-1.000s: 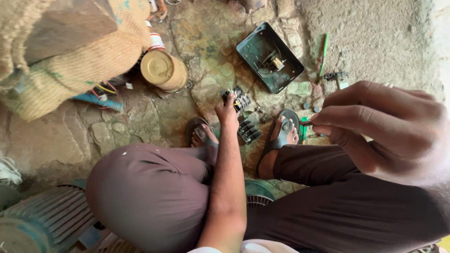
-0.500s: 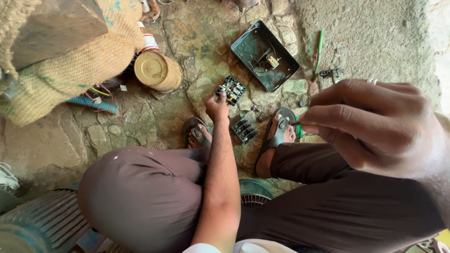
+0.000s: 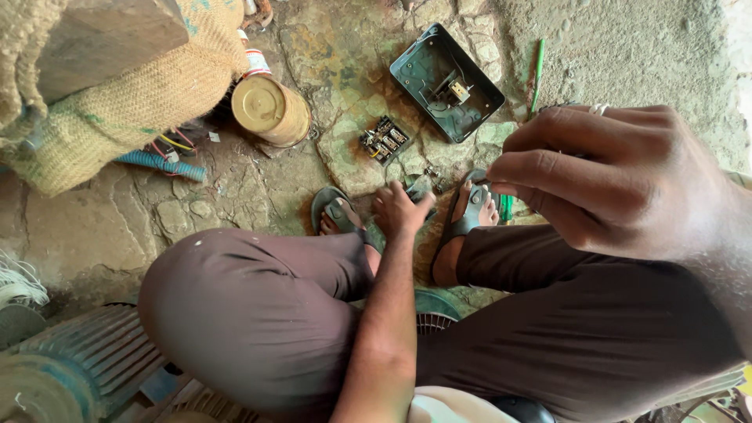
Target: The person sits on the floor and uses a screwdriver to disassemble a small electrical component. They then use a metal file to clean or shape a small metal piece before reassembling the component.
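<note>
I squat over a stone floor. My left hand (image 3: 398,210) reaches down between my sandalled feet, its fingers curled on a small dark electrical part (image 3: 420,188). A black terminal block (image 3: 384,139) with metal contacts lies alone on a flat stone just beyond it. My right hand (image 3: 619,180) is raised close to the camera, fingers pinched together. A small green tool (image 3: 506,208) shows just under its fingertips. An open black switch case (image 3: 423,74) with a small fitting inside lies further off.
A round tin can (image 3: 270,110) lies on its side beside a burlap sack (image 3: 117,102). Under the sack is a blue hose (image 3: 160,166). A thin green stick (image 3: 538,74) rests right of the case. A ribbed motor housing (image 3: 70,360) sits at the lower left.
My left hand set the terminal block down on the stone and drew back to the dark part between my feet. My right hand stays raised.
</note>
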